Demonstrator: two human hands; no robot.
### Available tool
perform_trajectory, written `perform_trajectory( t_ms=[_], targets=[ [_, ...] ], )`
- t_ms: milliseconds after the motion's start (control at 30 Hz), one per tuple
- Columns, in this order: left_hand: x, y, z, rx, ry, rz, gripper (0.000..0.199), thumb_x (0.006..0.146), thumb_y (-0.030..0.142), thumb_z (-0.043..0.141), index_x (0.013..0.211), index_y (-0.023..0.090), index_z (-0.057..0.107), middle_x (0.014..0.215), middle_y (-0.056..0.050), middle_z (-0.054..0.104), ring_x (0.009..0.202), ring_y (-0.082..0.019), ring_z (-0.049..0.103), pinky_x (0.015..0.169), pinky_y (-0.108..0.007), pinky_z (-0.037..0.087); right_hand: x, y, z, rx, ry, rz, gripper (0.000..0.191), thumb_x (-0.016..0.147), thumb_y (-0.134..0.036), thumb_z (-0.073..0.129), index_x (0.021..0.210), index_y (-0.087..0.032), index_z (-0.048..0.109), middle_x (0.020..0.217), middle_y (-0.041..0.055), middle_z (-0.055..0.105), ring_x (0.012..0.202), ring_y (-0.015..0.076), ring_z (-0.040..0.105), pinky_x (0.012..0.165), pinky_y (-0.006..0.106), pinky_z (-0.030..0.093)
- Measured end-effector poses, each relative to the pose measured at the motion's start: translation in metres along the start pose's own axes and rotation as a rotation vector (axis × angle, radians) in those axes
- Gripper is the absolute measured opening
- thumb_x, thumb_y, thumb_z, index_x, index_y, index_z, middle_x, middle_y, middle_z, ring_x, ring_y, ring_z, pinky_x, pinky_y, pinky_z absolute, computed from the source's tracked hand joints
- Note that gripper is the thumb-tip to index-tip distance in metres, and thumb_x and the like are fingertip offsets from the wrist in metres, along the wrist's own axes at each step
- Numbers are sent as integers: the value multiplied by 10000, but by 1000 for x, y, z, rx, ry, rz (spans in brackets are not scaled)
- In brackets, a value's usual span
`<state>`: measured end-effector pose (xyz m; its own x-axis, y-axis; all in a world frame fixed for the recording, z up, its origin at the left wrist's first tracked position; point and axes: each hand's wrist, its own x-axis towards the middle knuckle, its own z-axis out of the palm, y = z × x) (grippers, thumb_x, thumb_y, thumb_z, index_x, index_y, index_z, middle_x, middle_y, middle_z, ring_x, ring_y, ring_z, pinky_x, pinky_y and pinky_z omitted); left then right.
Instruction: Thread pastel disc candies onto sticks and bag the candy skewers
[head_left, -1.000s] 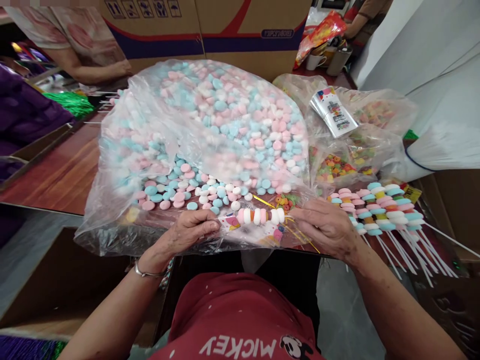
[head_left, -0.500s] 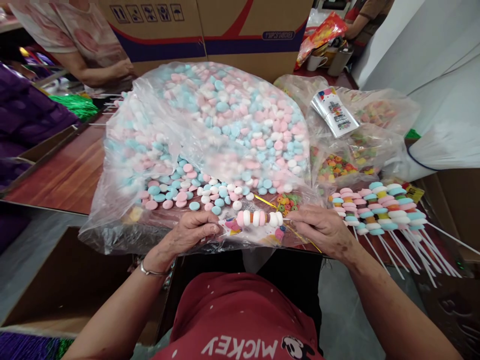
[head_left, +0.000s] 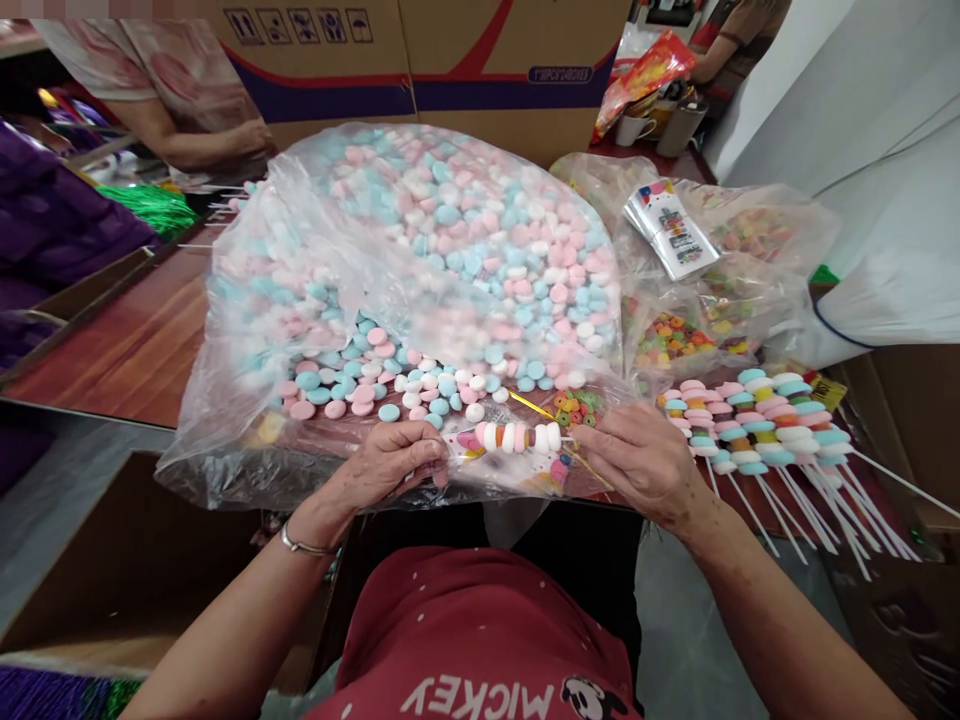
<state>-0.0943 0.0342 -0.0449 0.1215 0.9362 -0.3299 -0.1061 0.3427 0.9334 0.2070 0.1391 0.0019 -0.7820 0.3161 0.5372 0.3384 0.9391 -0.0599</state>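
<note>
Left of the big bag (head_left: 450, 230): desk (head_left: 112, 345) is showing bare wood; white sticks (head_left: 217, 205) are poking out, far ends hidden behind the bag. Clouded film is blurring most sweets inside.

At the bag's near edge, left hand (head_left: 397, 462) is pinching the left end of a printed packet (head_left: 472, 450); fingers are covering that corner. Film looks slippery, thin, easily creased.

Candy skewer (head_left: 517, 438) is lying level between the hands, in front of the bag. Cannot tell whether its tip is sitting inside the packet or over it. Probably light; sweets soft, apt to dent or slide, stick stiffer. Best hold: bare stick, right of the sweets.

Right hand (head_left: 645, 465) is gripping that stick end, hiding most of it.

Right of the bag, piled skewers (head_left: 757, 425) are overlapping; count unclear. Rightmost stick is running out of view.
</note>
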Motion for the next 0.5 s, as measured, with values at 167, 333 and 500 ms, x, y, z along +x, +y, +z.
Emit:
perform_trajectory(
  t_ms=[167,333,500],
  targets=[
    [2,2,2,69,42,-37,394,784,511,667,692,137,582,557,-31,668,337,-25,304,330,-159,157,4,-3,-8,-115,-26,-90,136,943,-173,555,1011,-177,673,739,24,648,697,158,503,643,331,318],
    [1,4,3,130,72,-48,424,770,536,664,675,129,594,508,-9,607,355,-30,303,347,-156,159,5,-1,-10,-160,-49,-91,120,945,-184,560,987,-179,672,701,14,621,666,154,459,622,337,280],
    [1,0,0,142,27,-51,439,790,550,654,679,127,610,514,-7,586,384,-43,309,371,-169,166,3,2,-8,-126,-73,-105,138,947,-184,551,1025,-200,664,733,15,644,696,162,483,643,341,311]
  ],
)
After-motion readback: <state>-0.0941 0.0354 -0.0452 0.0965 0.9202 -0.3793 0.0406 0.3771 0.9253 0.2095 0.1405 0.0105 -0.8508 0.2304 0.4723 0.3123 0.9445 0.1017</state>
